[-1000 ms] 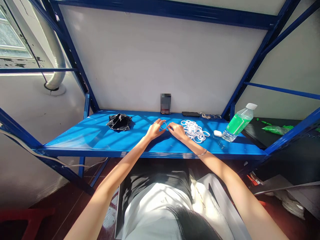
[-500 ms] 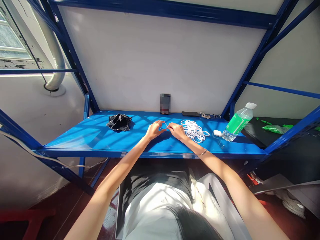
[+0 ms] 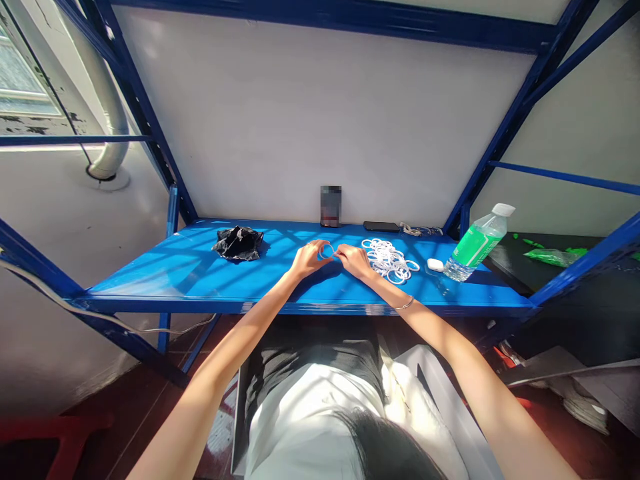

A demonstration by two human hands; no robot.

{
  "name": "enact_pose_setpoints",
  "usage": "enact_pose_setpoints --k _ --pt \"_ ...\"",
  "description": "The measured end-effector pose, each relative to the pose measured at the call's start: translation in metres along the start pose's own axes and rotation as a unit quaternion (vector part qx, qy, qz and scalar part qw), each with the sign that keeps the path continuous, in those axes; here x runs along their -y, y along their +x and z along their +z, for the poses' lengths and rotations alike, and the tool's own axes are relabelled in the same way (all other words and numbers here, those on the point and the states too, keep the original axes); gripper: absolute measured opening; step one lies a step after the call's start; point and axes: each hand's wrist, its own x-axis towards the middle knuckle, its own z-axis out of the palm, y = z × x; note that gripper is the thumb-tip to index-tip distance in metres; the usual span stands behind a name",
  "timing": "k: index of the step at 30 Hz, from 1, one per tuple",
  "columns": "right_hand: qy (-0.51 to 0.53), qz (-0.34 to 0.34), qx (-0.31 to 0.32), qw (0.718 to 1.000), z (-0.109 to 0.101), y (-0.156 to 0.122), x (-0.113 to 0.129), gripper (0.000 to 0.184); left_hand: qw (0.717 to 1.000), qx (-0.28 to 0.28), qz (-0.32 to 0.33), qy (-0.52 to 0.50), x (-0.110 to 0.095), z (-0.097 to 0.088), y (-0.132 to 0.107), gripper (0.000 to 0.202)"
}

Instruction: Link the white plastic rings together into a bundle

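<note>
Between my two hands, just above the blue tabletop [image 3: 190,280], is a thin white ring [image 3: 327,251]. My left hand [image 3: 309,259] pinches its left side. The fingers of my right hand [image 3: 353,260] are closed together at the ring's right edge, and the fingertips are too small to make out in detail. Just right of my right hand lies a loose pile of similar white rings [image 3: 387,259]. A crumpled black plastic bag [image 3: 239,243] rests on the tabletop to the left of my hands.
A clear bottle with a green label [image 3: 477,244] stands at the right, beside a small white case [image 3: 435,265]. Along the back are an upright dark box [image 3: 331,207], a black phone [image 3: 381,227] and a coiled cable [image 3: 419,231]. Blue frame posts [image 3: 495,147] rise at both sides.
Almost nothing differs. Both hands hold the same place around the ring, and the view has shifted very slightly.
</note>
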Motion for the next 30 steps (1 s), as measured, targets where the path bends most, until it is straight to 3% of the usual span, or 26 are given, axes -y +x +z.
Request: enact_pose_setpoints --k 10,30 --pt "0.01 -0.017 -0.021 1.0 -0.0008 -0.0002 0.0002 0.018 1.0 -0.001 0.0 0.003 0.0001 0.0009 0.0002 0.043" --pt "-0.001 0.006 0.009 1.0 -0.0016 0.0 0.0012 0.021 1.0 0.007 -0.009 0.007 -0.0012 -0.0012 -0.0003 0.039"
